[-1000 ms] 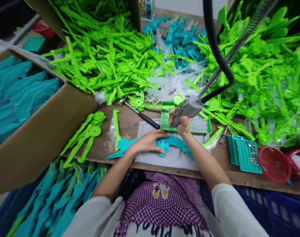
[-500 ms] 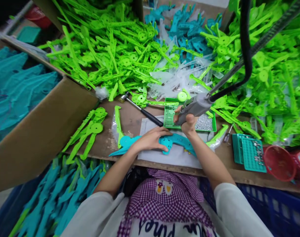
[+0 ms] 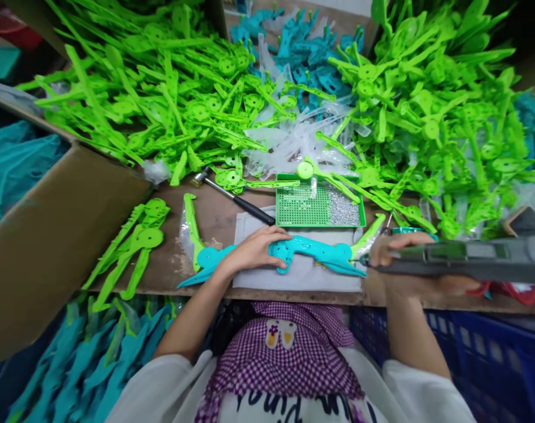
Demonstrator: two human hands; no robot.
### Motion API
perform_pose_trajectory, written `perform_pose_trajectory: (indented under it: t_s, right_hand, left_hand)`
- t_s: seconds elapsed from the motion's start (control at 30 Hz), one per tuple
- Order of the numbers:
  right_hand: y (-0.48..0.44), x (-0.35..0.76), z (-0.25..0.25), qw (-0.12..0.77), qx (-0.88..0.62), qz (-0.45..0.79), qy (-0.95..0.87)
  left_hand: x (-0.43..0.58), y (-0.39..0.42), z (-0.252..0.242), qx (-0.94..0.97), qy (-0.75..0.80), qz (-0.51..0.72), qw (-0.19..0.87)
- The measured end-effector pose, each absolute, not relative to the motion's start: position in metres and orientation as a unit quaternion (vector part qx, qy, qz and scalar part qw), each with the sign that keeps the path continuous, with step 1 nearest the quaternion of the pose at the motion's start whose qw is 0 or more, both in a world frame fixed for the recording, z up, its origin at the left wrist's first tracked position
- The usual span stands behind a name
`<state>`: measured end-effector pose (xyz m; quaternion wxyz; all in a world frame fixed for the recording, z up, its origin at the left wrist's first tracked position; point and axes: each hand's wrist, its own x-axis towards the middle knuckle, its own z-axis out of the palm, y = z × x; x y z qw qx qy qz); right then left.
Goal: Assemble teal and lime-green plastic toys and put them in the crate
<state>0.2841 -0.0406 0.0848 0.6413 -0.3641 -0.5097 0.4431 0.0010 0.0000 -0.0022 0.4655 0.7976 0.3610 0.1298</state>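
A long turquoise plastic part (image 3: 323, 249) lies across a pale cloth (image 3: 303, 282) near the table's front edge. My left hand (image 3: 256, 249) grips it around the round middle section, thumb in front and fingers behind. Clear-bladed green pieces (image 3: 191, 226) extend from both its ends. My right hand (image 3: 395, 258) is wrapped around a grey electric screwdriver (image 3: 465, 261), held nearly level. Its tip points left at the right end of the turquoise part; whether it touches cannot be made out. Behind the part stands a green perforated tray (image 3: 294, 205) with small metal screws (image 3: 344, 205) in its right side.
A black-handled hammer (image 3: 250, 207) lies left of the tray. Big heaps of green plastic parts (image 3: 161, 100) cover the back, with clear pieces (image 3: 294, 144) and turquoise parts (image 3: 307, 47) between. A cardboard box (image 3: 60, 247) stands left; a blue crate (image 3: 492, 352) is below right.
My right hand has swung the electric screwdriver from above the green tray down to the right, turning it from slanted to level. My left hand stays on the turquoise part. The view has shifted.
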Motion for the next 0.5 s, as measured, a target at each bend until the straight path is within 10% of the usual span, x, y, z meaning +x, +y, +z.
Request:
perform_pose_trajectory:
  t_s: [0.5]
  right_hand:
    - [-0.081, 0.309, 0.045, 0.634, -0.461, 0.436, -0.443]
  left_hand:
    - [0.004, 0.002, 0.003, 0.789, 0.384, 0.126, 0.463]
